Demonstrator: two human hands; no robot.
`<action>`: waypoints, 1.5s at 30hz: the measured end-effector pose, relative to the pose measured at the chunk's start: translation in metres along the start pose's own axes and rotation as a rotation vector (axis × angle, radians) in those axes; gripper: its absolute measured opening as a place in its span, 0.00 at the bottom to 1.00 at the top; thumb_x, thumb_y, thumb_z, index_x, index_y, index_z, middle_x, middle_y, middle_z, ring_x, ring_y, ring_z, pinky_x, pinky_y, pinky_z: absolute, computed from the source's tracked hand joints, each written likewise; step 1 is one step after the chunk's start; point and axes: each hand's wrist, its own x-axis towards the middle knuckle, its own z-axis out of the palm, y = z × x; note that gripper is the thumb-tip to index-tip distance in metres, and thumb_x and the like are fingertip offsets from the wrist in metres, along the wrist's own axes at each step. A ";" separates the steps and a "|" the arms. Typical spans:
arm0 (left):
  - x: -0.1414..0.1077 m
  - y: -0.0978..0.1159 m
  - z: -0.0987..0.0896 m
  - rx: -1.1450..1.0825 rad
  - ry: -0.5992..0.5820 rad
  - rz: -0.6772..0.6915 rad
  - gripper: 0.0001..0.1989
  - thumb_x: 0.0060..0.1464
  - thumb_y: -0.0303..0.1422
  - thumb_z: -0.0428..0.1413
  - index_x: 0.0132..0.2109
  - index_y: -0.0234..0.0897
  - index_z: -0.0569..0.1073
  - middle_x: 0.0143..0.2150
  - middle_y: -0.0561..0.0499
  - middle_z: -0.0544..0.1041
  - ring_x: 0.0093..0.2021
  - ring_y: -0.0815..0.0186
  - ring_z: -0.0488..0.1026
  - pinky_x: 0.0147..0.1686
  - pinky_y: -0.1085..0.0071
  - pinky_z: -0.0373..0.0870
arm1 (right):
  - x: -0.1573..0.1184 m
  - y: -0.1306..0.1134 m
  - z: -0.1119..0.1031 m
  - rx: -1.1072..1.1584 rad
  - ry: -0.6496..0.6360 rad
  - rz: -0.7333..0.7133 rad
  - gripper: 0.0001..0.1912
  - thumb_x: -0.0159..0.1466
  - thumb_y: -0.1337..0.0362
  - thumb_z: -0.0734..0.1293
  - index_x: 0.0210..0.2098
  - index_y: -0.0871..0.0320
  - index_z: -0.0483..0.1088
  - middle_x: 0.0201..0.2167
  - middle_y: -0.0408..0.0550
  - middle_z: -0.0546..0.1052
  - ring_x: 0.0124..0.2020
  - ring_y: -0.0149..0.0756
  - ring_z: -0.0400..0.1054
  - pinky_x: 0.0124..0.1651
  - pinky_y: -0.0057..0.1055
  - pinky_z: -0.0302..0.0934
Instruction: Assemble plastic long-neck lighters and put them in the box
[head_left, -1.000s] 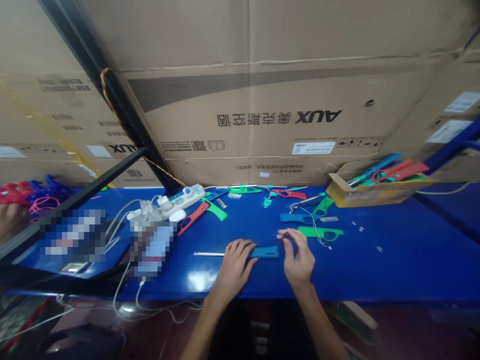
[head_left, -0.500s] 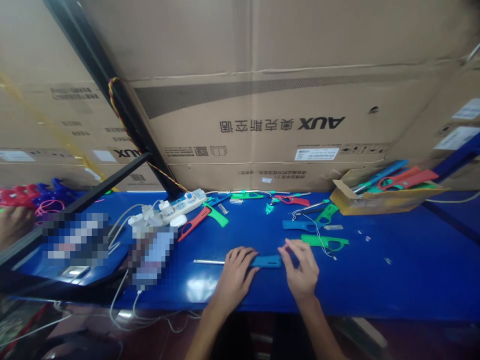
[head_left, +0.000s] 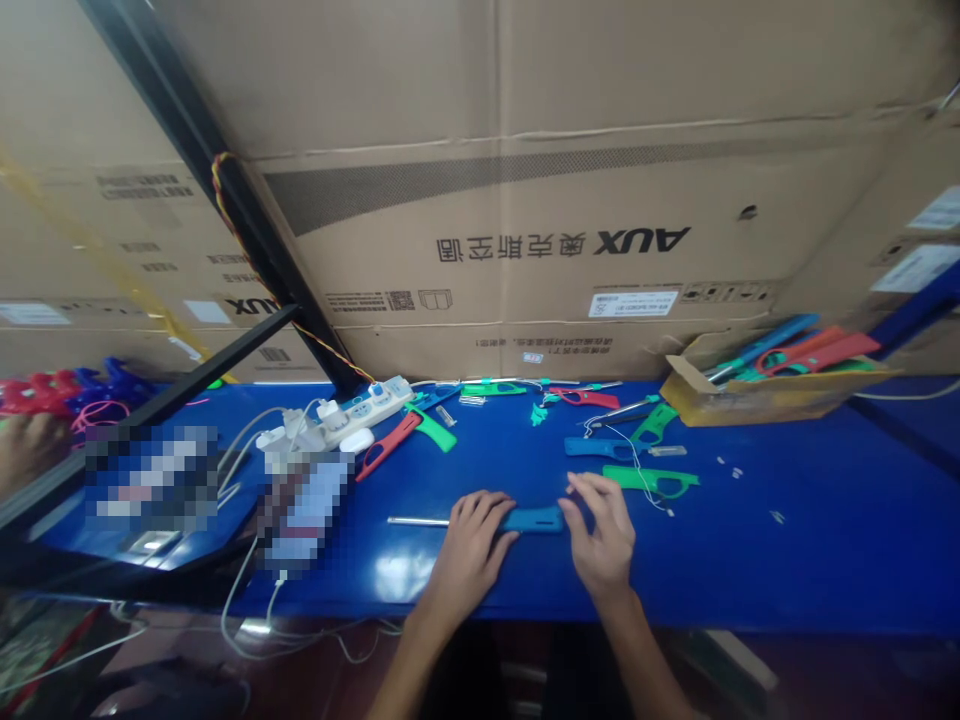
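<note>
A blue long-necked lighter (head_left: 534, 519) lies on the blue tabletop, its metal tube pointing left. Over its middle rests my left hand (head_left: 474, 540), fingers curled round the body and holding it down. My right hand (head_left: 602, 535) is just beyond the handle's right end. Its thumb and bent forefinger come close together; anything between the tips is too small to make out. Behind the right hand lie a green lighter casing (head_left: 651, 482) with a thin white wire and a blue casing (head_left: 600, 447) beside a small clear part (head_left: 667, 451).
An opened carton (head_left: 757, 402) of coloured lighters stands at the back right. More casings, such as a red one (head_left: 390, 446), lie by a power strip (head_left: 367, 408). A phone (head_left: 307, 515) charges at left. Another person's hand (head_left: 34, 450) shows at the left edge. Large cardboard boxes (head_left: 510, 200) wall the back.
My right hand has shifted very slightly, its fingertips still by the handle's end. My left hand and the blue lighter stay put.
</note>
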 end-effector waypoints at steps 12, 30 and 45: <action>-0.001 0.000 0.001 -0.005 0.005 -0.008 0.16 0.66 0.33 0.54 0.59 0.42 0.69 0.57 0.46 0.74 0.59 0.56 0.67 0.59 0.54 0.65 | -0.001 0.002 0.002 0.017 0.016 -0.010 0.25 0.65 0.76 0.67 0.59 0.50 0.71 0.45 0.51 0.76 0.46 0.40 0.73 0.44 0.37 0.72; -0.001 -0.001 0.002 -0.008 0.000 -0.010 0.16 0.66 0.32 0.55 0.59 0.41 0.69 0.58 0.47 0.73 0.59 0.57 0.66 0.60 0.54 0.64 | -0.003 0.004 0.002 0.064 0.013 0.045 0.20 0.68 0.75 0.63 0.57 0.52 0.71 0.43 0.51 0.78 0.43 0.37 0.75 0.40 0.34 0.74; -0.001 0.000 0.001 -0.001 0.018 0.004 0.16 0.67 0.32 0.54 0.59 0.43 0.70 0.57 0.46 0.74 0.59 0.56 0.67 0.59 0.54 0.66 | -0.001 0.003 0.001 0.037 0.042 0.014 0.21 0.64 0.75 0.69 0.54 0.50 0.74 0.39 0.48 0.76 0.38 0.37 0.74 0.39 0.36 0.73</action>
